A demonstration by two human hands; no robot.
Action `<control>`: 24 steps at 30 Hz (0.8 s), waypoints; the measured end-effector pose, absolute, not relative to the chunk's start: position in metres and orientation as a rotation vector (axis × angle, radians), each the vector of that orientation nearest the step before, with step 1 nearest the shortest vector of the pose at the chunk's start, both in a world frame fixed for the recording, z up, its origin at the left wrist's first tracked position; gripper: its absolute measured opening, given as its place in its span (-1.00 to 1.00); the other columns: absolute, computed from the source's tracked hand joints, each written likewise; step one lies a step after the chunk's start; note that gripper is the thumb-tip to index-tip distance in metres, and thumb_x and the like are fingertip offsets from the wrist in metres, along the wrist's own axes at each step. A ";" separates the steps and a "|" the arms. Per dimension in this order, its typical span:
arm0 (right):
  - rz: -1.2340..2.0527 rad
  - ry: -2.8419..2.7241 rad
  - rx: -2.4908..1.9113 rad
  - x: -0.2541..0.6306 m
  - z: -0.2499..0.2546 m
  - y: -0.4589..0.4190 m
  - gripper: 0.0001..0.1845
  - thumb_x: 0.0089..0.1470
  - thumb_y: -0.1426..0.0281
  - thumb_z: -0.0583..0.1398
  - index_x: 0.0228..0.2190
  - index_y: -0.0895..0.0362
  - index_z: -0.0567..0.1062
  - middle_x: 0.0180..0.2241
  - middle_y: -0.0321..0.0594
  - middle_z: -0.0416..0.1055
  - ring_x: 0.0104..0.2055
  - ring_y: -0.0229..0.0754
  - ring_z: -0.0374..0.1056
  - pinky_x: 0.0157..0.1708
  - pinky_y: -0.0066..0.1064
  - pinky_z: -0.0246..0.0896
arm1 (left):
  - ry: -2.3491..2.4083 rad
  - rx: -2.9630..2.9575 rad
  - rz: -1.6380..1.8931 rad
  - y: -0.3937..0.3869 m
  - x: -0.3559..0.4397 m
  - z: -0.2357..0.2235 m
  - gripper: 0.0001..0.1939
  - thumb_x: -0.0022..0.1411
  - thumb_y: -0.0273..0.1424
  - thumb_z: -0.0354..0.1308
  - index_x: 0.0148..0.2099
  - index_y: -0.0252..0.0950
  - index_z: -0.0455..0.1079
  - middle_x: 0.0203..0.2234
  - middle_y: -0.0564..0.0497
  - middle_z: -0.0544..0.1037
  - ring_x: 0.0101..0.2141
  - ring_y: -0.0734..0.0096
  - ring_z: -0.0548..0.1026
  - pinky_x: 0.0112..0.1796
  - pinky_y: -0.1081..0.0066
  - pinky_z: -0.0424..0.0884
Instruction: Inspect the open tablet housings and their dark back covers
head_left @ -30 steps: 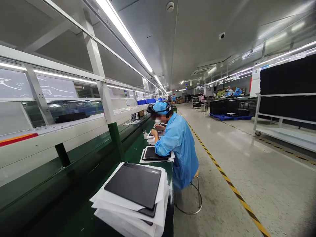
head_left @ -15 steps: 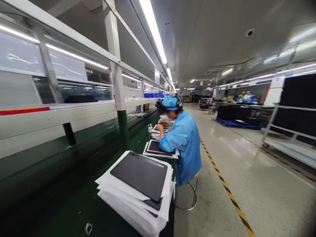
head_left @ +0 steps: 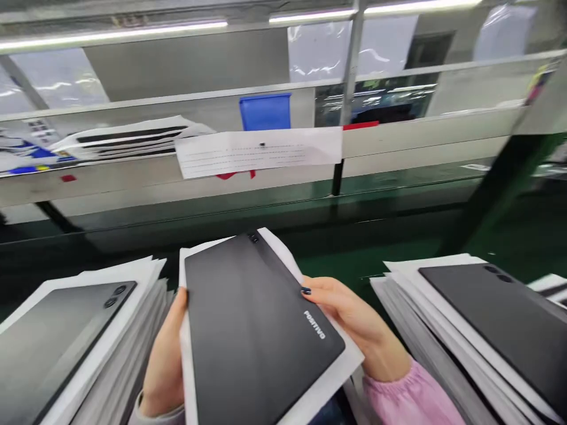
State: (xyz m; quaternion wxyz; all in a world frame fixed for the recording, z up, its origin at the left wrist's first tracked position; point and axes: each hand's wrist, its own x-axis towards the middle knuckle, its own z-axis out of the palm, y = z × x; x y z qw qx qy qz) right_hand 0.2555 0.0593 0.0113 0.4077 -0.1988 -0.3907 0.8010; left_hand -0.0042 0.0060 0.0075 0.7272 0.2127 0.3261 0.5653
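Note:
Between my two hands is a dark grey tablet back cover with "POSITIVO" lettering and a camera cutout at its top, backed by a white sheet. My left hand grips its left edge. On the right edge, my right hand is closed with the thumb on the cover's face and the other fingers hidden beneath. To the left is a stack of white sheets with a similar cover on top. A second stack on the right carries another dark cover.
Beyond the dark green bench runs a white shelf with a printed paper hanging from its edge. A blue bin and layered sheets sit on the shelf. A dark post rises at the right.
My view has swung left and down from the aisle and a seated co-worker to the bench before me. Both my hands, holding the tablet cover, have come into sight.

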 end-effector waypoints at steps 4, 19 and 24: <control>2.038 -0.988 -0.478 0.252 0.015 0.056 -0.85 0.01 0.37 0.42 -0.33 0.18 0.70 -0.39 -0.17 0.59 -0.37 -0.23 0.50 -0.33 -0.48 0.35 | 0.693 0.286 1.226 0.008 0.002 0.017 -0.55 0.36 -0.11 0.04 0.12 -0.20 0.53 -0.10 -0.11 0.70 0.07 -0.05 0.54 0.13 0.10 0.37; 1.972 -1.030 -0.602 0.249 0.011 0.057 -0.86 0.04 0.34 0.40 -0.37 0.16 0.69 -0.35 -0.18 0.60 -0.38 -0.21 0.47 -0.29 -0.40 0.38 | 1.066 0.190 1.366 0.011 0.013 0.037 -0.67 0.39 -0.39 0.02 -0.04 -0.44 0.58 -0.44 -0.15 0.71 -0.39 0.01 0.69 -0.21 0.10 0.64; 1.905 -1.059 -0.652 0.247 0.010 0.060 -0.76 0.02 0.24 0.41 -0.44 0.18 0.67 -0.48 -0.24 0.55 -0.45 -0.26 0.41 -0.41 -0.46 0.30 | 1.127 0.229 1.300 0.009 0.014 0.043 -0.66 0.37 -0.45 0.05 0.06 -0.49 0.51 -0.41 -0.20 0.71 -0.35 -0.06 0.69 -0.27 0.09 0.66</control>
